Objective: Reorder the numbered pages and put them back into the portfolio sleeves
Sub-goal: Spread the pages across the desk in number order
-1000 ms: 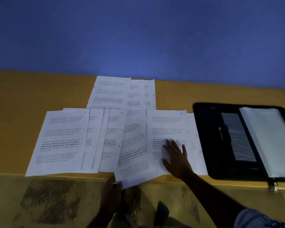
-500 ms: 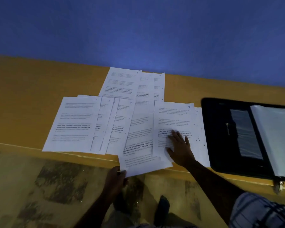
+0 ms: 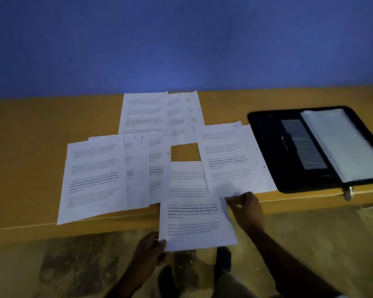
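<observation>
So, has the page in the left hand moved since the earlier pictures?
Yes. The page held by the left hand slid toward the person, farther out over the table's near edge.

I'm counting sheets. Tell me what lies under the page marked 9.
Under the page marked 9, another page shows as a strip along its right edge. The rest of it is covered; any further sheets beneath cannot be seen.

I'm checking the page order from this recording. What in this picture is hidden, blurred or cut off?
Head view:
- Loose page pinched by the left hand: its number corner lies under page 9.
- Printed text on all pages: blurred, too small.
- Rear pages: numbers too faint.
- Portfolio: right side cut off by the frame edge; sleeve contents unclear.
</observation>
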`<state>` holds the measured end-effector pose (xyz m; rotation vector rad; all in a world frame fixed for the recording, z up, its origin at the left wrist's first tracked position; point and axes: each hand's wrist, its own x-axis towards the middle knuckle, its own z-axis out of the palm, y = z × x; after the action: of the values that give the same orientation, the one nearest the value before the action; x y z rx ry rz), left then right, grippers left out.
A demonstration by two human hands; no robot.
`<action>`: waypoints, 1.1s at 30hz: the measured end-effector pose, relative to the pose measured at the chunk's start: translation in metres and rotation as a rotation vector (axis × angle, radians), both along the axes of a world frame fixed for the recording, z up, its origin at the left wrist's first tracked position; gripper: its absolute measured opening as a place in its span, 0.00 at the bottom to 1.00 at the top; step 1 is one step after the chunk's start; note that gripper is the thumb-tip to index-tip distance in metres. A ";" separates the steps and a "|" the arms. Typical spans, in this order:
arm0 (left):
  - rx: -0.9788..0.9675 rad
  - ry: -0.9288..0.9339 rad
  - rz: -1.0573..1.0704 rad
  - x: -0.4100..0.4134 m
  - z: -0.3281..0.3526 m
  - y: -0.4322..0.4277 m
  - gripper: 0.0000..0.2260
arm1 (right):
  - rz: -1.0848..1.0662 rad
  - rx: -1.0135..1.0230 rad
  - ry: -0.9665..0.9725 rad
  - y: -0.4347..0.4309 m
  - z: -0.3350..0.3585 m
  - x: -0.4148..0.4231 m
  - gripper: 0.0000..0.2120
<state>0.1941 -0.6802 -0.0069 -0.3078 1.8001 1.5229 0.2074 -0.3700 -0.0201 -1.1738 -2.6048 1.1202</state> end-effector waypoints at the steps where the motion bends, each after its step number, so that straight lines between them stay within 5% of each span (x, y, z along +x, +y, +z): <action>1: -0.001 -0.006 -0.026 0.001 -0.004 -0.007 0.05 | -0.033 -0.063 -0.040 -0.004 -0.001 0.011 0.18; 6: 0.001 -0.053 -0.119 0.008 -0.016 -0.022 0.06 | -0.144 -0.695 -0.020 -0.035 -0.008 0.036 0.11; 11: -0.100 0.054 -0.253 0.000 -0.030 -0.022 0.10 | -0.004 -0.370 0.001 -0.055 -0.003 0.031 0.01; 13: -0.156 0.205 -0.290 -0.010 -0.026 -0.015 0.13 | 0.116 -0.125 -0.034 -0.061 0.005 0.026 0.05; 18: -0.243 0.446 -0.386 -0.030 -0.013 0.012 0.18 | 0.311 0.057 -0.108 -0.071 0.019 0.010 0.11; 28: -0.199 0.472 -0.335 -0.031 -0.007 0.038 0.22 | 0.242 0.084 0.063 -0.051 0.026 -0.010 0.05; 33: -0.219 0.373 -0.245 -0.043 -0.017 0.047 0.17 | 0.046 -0.116 0.017 -0.015 0.020 -0.016 0.07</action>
<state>0.1509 -0.6333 -0.0239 0.1012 2.2100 1.2716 0.1909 -0.3849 -0.0006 -1.1249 -2.5980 1.2998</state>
